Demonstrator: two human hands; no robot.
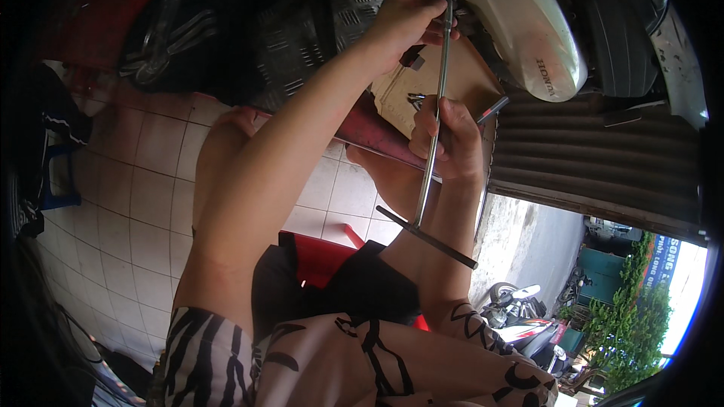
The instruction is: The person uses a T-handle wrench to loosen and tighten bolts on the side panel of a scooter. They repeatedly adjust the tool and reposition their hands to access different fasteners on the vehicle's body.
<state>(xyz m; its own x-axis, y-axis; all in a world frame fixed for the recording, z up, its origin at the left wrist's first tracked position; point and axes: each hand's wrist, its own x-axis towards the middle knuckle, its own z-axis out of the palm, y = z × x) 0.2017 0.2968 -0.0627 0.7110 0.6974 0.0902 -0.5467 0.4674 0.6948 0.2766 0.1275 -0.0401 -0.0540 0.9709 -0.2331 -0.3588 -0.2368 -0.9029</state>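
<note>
My left hand (413, 19) is closed at the upper end of a long chrome T-handle wrench (428, 181), beside dark vehicle parts; what exactly its fingertips grip there is partly hidden. My right hand (452, 139) is closed around the wrench's shaft lower down. The dark crossbar (445, 249) hangs below that hand, toward my lap. A dark-handled tool (492, 109) sticks out behind my right hand; I cannot tell whether it is held. Small silver pliers or a similar tool (415, 98) sit on a beige board or tray (392, 109) under my hands.
A white fairing (550, 68) and tire (618, 38) are at upper right. A metal tread-plate surface (286, 53) edges a red ledge. Below are floor tiles (121, 211), a red stool (317, 256) under me and a blue stool (60, 177). Parked motorbikes (520, 332) stand outside at right.
</note>
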